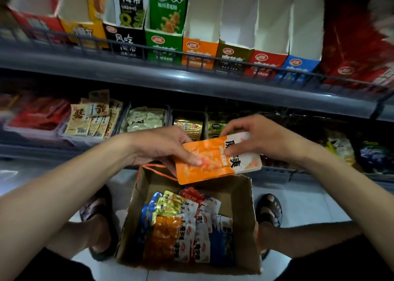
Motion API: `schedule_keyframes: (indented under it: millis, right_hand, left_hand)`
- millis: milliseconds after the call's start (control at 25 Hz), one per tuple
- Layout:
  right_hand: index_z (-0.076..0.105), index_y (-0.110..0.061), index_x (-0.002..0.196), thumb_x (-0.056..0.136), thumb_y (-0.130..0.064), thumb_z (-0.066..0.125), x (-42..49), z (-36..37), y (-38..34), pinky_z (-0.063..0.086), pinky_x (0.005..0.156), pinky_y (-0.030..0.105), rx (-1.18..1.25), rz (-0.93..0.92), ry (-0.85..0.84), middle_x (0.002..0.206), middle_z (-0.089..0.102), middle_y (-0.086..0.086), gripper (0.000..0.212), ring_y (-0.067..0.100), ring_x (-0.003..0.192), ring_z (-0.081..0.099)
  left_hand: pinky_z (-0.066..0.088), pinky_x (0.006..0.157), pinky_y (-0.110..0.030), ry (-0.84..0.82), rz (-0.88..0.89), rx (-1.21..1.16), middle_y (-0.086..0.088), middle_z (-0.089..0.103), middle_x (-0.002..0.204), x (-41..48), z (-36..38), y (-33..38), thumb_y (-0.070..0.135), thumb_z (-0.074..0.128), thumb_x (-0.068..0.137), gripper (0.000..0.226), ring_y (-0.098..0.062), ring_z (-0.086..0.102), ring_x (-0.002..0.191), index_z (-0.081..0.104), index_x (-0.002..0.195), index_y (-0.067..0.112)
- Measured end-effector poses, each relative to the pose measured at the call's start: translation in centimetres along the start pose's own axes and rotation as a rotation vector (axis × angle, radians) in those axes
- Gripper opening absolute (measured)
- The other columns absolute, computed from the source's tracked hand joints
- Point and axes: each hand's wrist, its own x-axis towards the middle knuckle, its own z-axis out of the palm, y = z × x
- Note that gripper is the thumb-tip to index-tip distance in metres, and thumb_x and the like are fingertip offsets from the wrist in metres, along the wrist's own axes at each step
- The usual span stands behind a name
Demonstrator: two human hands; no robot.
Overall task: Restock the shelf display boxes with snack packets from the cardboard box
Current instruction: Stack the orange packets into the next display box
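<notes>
Packets (211, 161), orange with a white end and seemingly a thin stack, are held just above the open cardboard box (245, 216). The left hand (162, 146) grips the orange end, thumb on top and fingers beneath. The right hand (262, 140) pinches the white end from above with curled fingers.

The step in hand looks like squaring the stack before shelving it. The matching orange display box (199, 52) stands at the front edge of the upper shelf (149, 74), between a green box (164, 46) and an olive box (233, 55). It would go best to tap the edges level, then lift the stack over the wire rail (213, 60) and slide it in upright, printed face forward, without buckling the foil.

More packets, the spare stock (181, 227) in blue, gold, orange and red, lie in the cardboard box, which sits on the pale tiled floor (302, 202) between two sandalled feet (269, 208). A lower shelf (64, 150) carries trays of other snacks. The light is dim and the frame edges are blurred.
</notes>
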Motion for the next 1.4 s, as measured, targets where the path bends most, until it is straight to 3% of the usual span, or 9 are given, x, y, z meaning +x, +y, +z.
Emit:
schedule_keyframes:
  millis: [120,200,360,480,640,800,1000,1240,1400]
  right_hand:
    - [0.067,-0.016,0.105,0.078,-0.010,0.078,0.9,-0.3,0.1,0.062,0.064,0.030,0.192,-0.024,0.288,0.089,0.075,0.005,0.030,0.020,0.078,0.073]
    - [0.065,-0.012,0.109,0.080,-0.005,0.075,1.6,-0.3,0.2,0.061,0.066,0.029,0.324,-0.050,0.395,0.086,0.075,0.006,0.031,0.019,0.078,0.073]
    - [0.065,-0.008,0.110,0.082,-0.004,0.072,1.7,0.0,-0.5,0.058,0.068,0.025,0.392,-0.169,0.472,0.095,0.074,0.010,0.029,0.018,0.083,0.072]
    - [0.066,-0.006,0.110,0.081,-0.006,0.071,1.4,0.1,-1.1,0.057,0.068,0.022,0.414,-0.246,0.488,0.098,0.073,0.007,0.030,0.014,0.083,0.072]
    - [0.067,-0.012,0.109,0.087,-0.013,0.069,1.5,0.2,-0.9,0.058,0.070,0.023,0.327,-0.214,0.507,0.095,0.073,0.002,0.022,0.010,0.084,0.070]
    - [0.057,-0.025,0.121,0.093,-0.037,0.060,2.0,1.3,0.1,0.053,0.077,0.023,-0.014,-0.093,0.574,0.107,0.062,-0.008,0.031,0.003,0.094,0.062]
    - [0.045,-0.040,0.128,0.094,-0.046,0.054,2.2,3.9,-0.3,0.052,0.095,0.032,0.270,-0.099,0.619,0.122,0.044,-0.009,0.035,0.011,0.116,0.054]
    - [0.040,-0.040,0.133,0.094,-0.045,0.053,2.4,4.3,-1.4,0.050,0.078,0.009,0.325,-0.099,0.653,0.125,0.037,-0.004,0.042,0.008,0.108,0.052]
    - [0.045,-0.036,0.123,0.097,-0.041,0.052,2.7,4.4,-1.7,0.049,0.078,0.015,0.322,-0.101,0.651,0.122,0.038,-0.003,0.028,0.007,0.103,0.051]
  left_hand:
    - [0.061,0.072,-0.029,-0.046,-0.003,-0.078,-0.015,0.074,0.094,0.3,0.1,0.8,0.012,0.073,0.077,0.020,-0.020,0.073,0.081,0.069,0.095,0.003]
    - [0.061,0.076,-0.033,-0.037,0.003,-0.143,-0.012,0.075,0.096,0.6,0.5,1.3,0.008,0.070,0.080,0.019,-0.021,0.073,0.086,0.066,0.099,0.006]
    - [0.056,0.087,-0.047,-0.237,-0.003,-0.365,-0.019,0.066,0.120,1.0,1.9,0.9,0.005,0.058,0.092,0.040,-0.036,0.064,0.110,0.048,0.130,0.009]
    - [0.051,0.092,-0.053,-0.330,0.058,-0.511,-0.021,0.061,0.129,1.1,2.9,0.8,0.007,0.051,0.097,0.040,-0.041,0.059,0.117,0.044,0.136,0.012]
    - [0.055,0.086,-0.053,-0.154,0.045,-0.574,-0.019,0.067,0.118,1.3,3.6,1.2,0.014,0.057,0.093,0.037,-0.035,0.065,0.110,0.054,0.129,0.009]
    - [0.060,0.072,-0.039,0.202,0.084,-0.303,-0.008,0.071,0.106,1.9,4.6,0.9,0.023,0.057,0.097,0.022,-0.022,0.070,0.093,0.058,0.118,0.015]
    - [0.058,0.072,-0.034,0.393,0.123,-0.134,-0.002,0.070,0.104,2.6,5.1,0.9,0.024,0.051,0.100,0.017,-0.015,0.066,0.092,0.059,0.114,0.018]
    - [0.059,0.070,-0.036,0.495,0.191,0.082,-0.003,0.068,0.096,3.2,5.4,0.8,0.026,0.051,0.100,0.021,-0.018,0.066,0.089,0.059,0.116,0.015]
    - [0.054,0.052,-0.018,0.558,0.152,0.263,-0.006,0.069,0.086,3.8,5.2,0.4,0.034,0.055,0.096,0.022,-0.006,0.062,0.058,0.062,0.106,0.015]
